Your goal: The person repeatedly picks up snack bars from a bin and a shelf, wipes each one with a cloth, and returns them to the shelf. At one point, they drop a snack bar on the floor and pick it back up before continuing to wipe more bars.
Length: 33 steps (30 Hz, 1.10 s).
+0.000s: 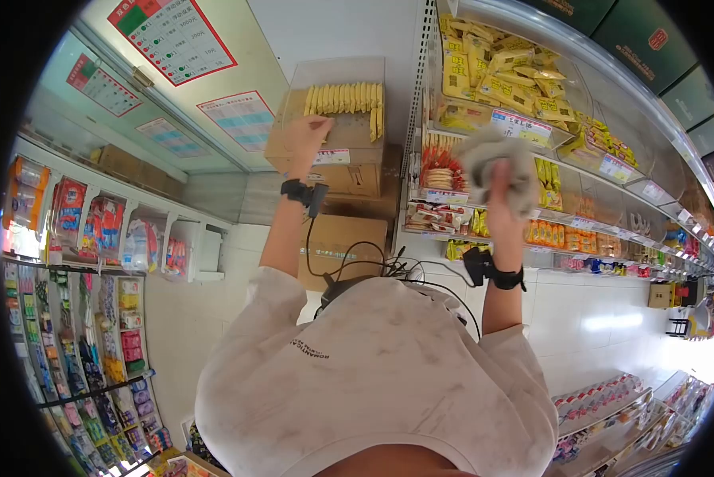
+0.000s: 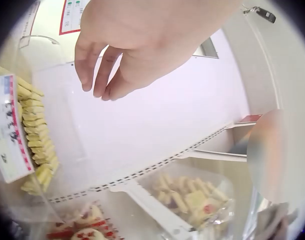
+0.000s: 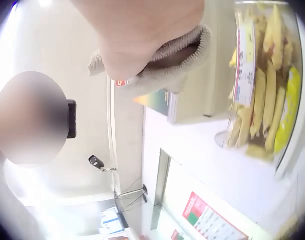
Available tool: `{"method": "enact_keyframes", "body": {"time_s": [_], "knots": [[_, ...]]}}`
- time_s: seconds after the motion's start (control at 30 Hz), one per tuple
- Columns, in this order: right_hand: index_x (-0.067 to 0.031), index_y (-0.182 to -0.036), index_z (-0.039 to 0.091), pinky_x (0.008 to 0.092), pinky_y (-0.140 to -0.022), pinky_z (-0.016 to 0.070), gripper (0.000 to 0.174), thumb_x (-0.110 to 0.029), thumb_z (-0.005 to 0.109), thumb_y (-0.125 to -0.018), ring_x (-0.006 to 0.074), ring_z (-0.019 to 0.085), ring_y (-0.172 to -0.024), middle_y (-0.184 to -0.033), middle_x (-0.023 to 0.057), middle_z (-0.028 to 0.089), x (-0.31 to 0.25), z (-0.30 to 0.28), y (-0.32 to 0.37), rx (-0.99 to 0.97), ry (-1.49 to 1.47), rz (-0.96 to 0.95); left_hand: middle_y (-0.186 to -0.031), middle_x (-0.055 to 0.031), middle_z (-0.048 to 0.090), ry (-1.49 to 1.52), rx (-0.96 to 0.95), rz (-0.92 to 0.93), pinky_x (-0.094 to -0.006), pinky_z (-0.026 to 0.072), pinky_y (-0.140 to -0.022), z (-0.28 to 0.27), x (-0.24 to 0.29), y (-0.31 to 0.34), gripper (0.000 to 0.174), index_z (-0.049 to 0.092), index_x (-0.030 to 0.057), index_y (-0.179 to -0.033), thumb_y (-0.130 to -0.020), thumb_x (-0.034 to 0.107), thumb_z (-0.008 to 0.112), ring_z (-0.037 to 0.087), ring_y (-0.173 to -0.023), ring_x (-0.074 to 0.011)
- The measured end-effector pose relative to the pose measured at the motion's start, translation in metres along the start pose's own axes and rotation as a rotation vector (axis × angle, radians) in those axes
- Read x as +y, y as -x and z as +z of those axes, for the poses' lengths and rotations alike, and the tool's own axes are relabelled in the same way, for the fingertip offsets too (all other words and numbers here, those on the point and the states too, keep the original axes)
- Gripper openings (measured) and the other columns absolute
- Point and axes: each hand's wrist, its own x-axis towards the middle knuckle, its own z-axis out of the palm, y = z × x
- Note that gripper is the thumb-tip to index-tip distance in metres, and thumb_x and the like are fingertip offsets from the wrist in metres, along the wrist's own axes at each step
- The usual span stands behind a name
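My right hand (image 1: pixel 500 187) grips a grey-beige cloth (image 1: pixel 504 163), blurred in the head view, in front of the snack shelf. The right wrist view shows the cloth (image 3: pixel 167 65) bunched around the fingers of the right hand (image 3: pixel 142 45). My left hand (image 1: pixel 309 137) is over the front of a clear bin (image 1: pixel 345 131) with yellow-wrapped snacks (image 1: pixel 343 98) in rows. Seen from the left wrist, the left hand (image 2: pixel 127 50) has its fingers loosely bent with nothing between them, and the yellow snacks (image 2: pixel 38 132) stand to one side.
Shelves of packaged snacks (image 1: pixel 584 211) run along the right. Below the bin are cardboard boxes (image 1: pixel 345 245), with black cables (image 1: pixel 349 258) in front. A white rack with red packs (image 1: pixel 102 226) stands at the left. Price labels (image 1: pixel 521 126) line the shelf edges.
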Motion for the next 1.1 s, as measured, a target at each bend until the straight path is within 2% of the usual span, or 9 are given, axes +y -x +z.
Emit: {"method": "enact_keyframes", "body": {"time_s": [0.13,0.23,0.33,0.43,0.47,0.57,0.73,1.0,1.1], "knots": [[0.0077,-0.114,0.063,0.0338,-0.073,0.0509,0.033,-0.019,0.070,-0.095,0.0200,0.063,-0.078,-0.091,0.0188,0.069,0.010,0.039,0.014,-0.295,-0.147,0.074,-0.090,-0.0144,0.076,-0.082,-0.250,-0.015,-0.0361,0.0545,-0.075,0.058,-0.017,-0.024,0.043,0.076,-0.0014,-0.100,-0.083,0.038,0.077,0.072,-0.082,-0.0246],[0.0082,-0.112,0.063,0.0337,-0.073,0.0507,0.035,-0.019,0.072,-0.093,0.0198,0.063,-0.077,-0.088,0.0211,0.068,0.018,0.060,0.030,-0.270,-0.069,0.042,-0.092,-0.0189,0.075,-0.264,-0.354,-0.098,-0.0393,0.0549,-0.078,0.116,-0.051,-0.053,0.045,0.075,-0.0016,-0.099,-0.081,0.040,0.076,0.072,-0.086,-0.0324],[0.0088,-0.112,0.063,0.0335,-0.074,0.0504,0.036,-0.020,0.073,-0.092,0.0223,0.063,-0.076,-0.085,0.0214,0.067,0.028,0.067,0.036,-0.316,-0.128,0.105,-0.090,-0.0227,0.073,-0.407,-0.243,-0.044,-0.0418,0.0550,-0.080,0.133,-0.028,-0.039,0.043,0.073,-0.0037,-0.095,-0.080,0.037,0.074,0.071,-0.087,-0.0377],[0.0088,-0.113,0.062,0.0341,-0.078,0.0502,0.036,-0.020,0.071,-0.094,0.0233,0.064,-0.080,-0.089,0.0221,0.067,0.025,0.064,0.041,-0.292,-0.061,0.111,-0.088,-0.0238,0.073,-0.423,-0.360,0.001,-0.0426,0.0553,-0.081,0.137,-0.031,-0.047,0.041,0.072,-0.0058,-0.094,-0.076,0.030,0.077,0.071,-0.088,-0.0396],[0.0085,-0.113,0.062,0.0340,-0.080,0.0501,0.035,-0.021,0.070,-0.095,0.0228,0.064,-0.083,-0.091,0.0218,0.068,0.023,0.062,0.041,-0.303,-0.069,0.149,-0.083,-0.0226,0.073,-0.346,-0.187,0.135,-0.0400,0.0556,-0.078,0.153,-0.060,-0.050,0.034,0.071,-0.0071,-0.097,-0.074,0.017,0.077,0.072,-0.087,-0.0347],[0.0069,-0.116,0.062,0.0335,-0.086,0.0490,0.035,-0.024,0.065,-0.098,0.0226,0.065,-0.091,-0.097,0.0204,0.069,0.041,0.061,0.045,-0.320,-0.109,0.237,-0.098,-0.0272,0.071,-0.069,-0.318,0.010,-0.0429,0.0550,-0.078,0.127,-0.053,-0.053,0.034,0.070,-0.0054,-0.104,-0.074,0.010,0.070,0.069,-0.091,-0.0438],[-0.0002,-0.128,0.059,0.0289,-0.094,0.0460,0.034,-0.027,0.053,-0.107,0.0119,0.058,-0.103,-0.112,0.0063,0.068,0.046,0.073,0.040,-0.371,-0.307,0.327,-0.099,-0.0131,0.072,0.434,-0.245,-0.131,-0.0298,0.0543,-0.075,0.058,0.016,-0.017,0.055,0.059,-0.0077,-0.129,-0.077,0.002,0.072,0.068,-0.090,-0.0181],[0.0018,-0.121,0.062,0.0294,-0.088,0.0493,0.032,-0.026,0.059,-0.104,0.0107,0.060,-0.098,-0.108,0.0069,0.070,0.041,0.123,0.034,-0.293,-0.459,0.333,-0.114,-0.0114,0.070,0.659,-0.283,-0.187,-0.0281,0.0525,-0.088,-0.041,0.135,0.104,0.054,0.052,-0.0041,-0.140,-0.088,0.000,0.070,0.066,-0.100,-0.0149],[0.0028,-0.117,0.064,0.0269,-0.083,0.0507,0.033,-0.025,0.065,-0.100,0.0082,0.061,-0.091,-0.101,0.0049,0.070,0.028,0.126,0.037,-0.557,-0.517,0.460,-0.120,-0.0122,0.069,0.748,-0.285,-0.162,-0.0289,0.0509,-0.092,-0.041,0.129,0.122,0.053,0.053,-0.0033,-0.140,-0.089,-0.001,0.070,0.065,-0.106,-0.0151]]}}
